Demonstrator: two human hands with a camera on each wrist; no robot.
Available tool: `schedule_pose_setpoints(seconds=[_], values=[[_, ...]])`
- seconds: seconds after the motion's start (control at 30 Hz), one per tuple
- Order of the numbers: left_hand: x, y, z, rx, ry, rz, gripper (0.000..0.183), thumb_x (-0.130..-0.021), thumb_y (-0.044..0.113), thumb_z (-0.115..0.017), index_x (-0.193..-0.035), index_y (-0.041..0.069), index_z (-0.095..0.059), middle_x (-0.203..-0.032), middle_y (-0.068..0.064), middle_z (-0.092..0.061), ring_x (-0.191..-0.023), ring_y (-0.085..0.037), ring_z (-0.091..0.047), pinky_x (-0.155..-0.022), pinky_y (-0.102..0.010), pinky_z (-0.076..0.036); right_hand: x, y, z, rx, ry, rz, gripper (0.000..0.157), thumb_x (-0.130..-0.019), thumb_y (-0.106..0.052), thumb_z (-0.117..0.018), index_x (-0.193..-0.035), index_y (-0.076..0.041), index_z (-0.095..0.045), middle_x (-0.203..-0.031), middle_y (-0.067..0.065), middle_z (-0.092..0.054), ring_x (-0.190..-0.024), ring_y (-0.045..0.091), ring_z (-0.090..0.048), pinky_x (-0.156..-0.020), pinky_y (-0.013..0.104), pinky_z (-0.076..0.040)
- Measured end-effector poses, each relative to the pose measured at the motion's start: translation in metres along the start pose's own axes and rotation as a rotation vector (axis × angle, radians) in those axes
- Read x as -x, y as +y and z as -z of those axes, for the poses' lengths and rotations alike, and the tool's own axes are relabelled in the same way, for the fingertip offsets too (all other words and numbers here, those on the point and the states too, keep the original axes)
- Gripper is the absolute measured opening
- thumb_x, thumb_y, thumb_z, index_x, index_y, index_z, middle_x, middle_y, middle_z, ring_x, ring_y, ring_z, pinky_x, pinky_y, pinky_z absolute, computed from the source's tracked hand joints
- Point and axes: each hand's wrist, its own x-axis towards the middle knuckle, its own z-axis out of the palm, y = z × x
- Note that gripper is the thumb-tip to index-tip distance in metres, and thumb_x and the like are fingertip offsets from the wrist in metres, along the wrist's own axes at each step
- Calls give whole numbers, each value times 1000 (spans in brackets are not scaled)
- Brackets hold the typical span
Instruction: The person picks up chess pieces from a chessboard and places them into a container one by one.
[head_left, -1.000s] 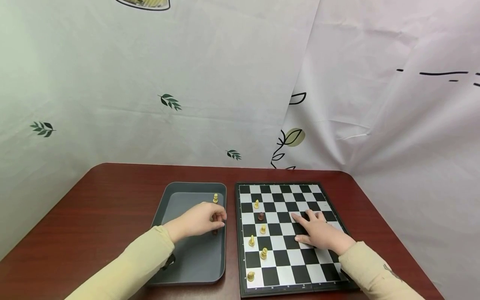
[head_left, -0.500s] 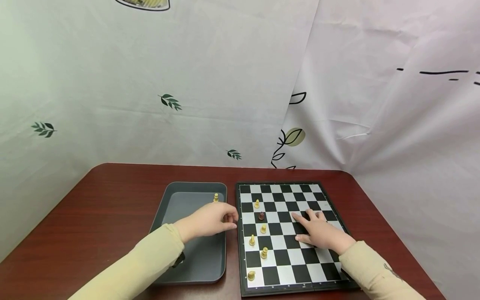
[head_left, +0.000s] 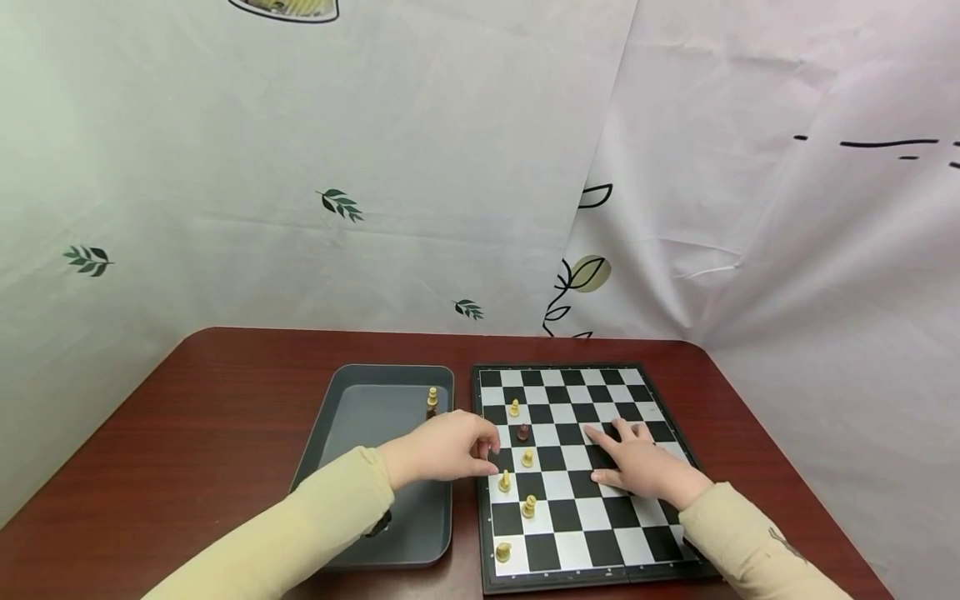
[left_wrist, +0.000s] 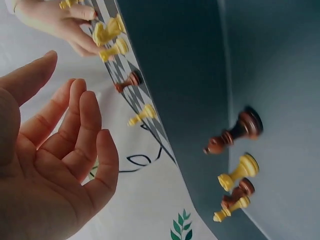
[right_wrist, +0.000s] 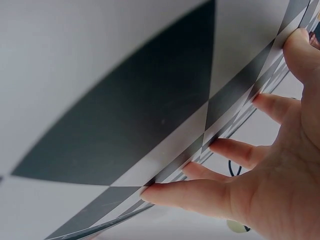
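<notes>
My left hand (head_left: 442, 446) is over the left edge of the chessboard (head_left: 551, 533), close to a yellow chess piece (head_left: 505, 481). In the left wrist view its fingers (left_wrist: 90, 125) are loosely bent, the thumb stands apart and nothing lies between them. My right hand (head_left: 648, 471) rests on the right half of the board with fingers spread; the right wrist view shows its fingertips (right_wrist: 150, 192) touching the squares. Along the board's left side stand several yellow pieces, among them one near the front corner (head_left: 502, 552), and a brown piece (head_left: 522, 432).
Left of the board lies a grey tray (head_left: 423, 537). Yellow and brown pieces stand in it along its right side, including a brown piece (left_wrist: 237, 131) and a yellow one (left_wrist: 240, 171). The table (head_left: 187, 417) is dark red, with a white patterned cloth (head_left: 420, 167) behind.
My left hand has moved right, from over the tray to the board's left edge, and uncovered a brown piece in the tray. My right hand has stayed in place.
</notes>
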Motion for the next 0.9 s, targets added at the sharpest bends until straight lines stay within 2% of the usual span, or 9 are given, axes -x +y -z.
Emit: schedule_pose_setpoints(seconds=[0.13, 0.43, 0.9], values=[[-3, 6, -4, -25, -14, 11, 14, -80, 20, -76, -84, 11, -65, -65, 10, -51, -59, -2, -45, -56, -20, -38, 0, 0, 0, -4, -1, -1, 70, -84, -46, -62, -142, -11, -42, -139, 31, -33, -123, 52, -32, -81, 58, -46], [-8, 13, -15, -131, 21, 87, 19, -76, 24, -79, -78, 14, -62, -64, 10, -49, -57, -4, -44, -53, -21, -36, -2, 0, -2, 2, 2, -2, 70, -84, -47, -63, -142, -12, -42, -139, 30, -33, -123, 50, -32, -82, 57, -46], [-13, 14, -23, -131, -15, 90, 19, -76, 25, -79, -77, 14, -63, -62, 10, -48, -55, -3, -43, -51, -21, -35, -1, 0, -1, 3, 4, 3, 68, -85, -43, -64, -141, -10, -43, -137, 31, -34, -121, 52, -33, -82, 59, -45]])
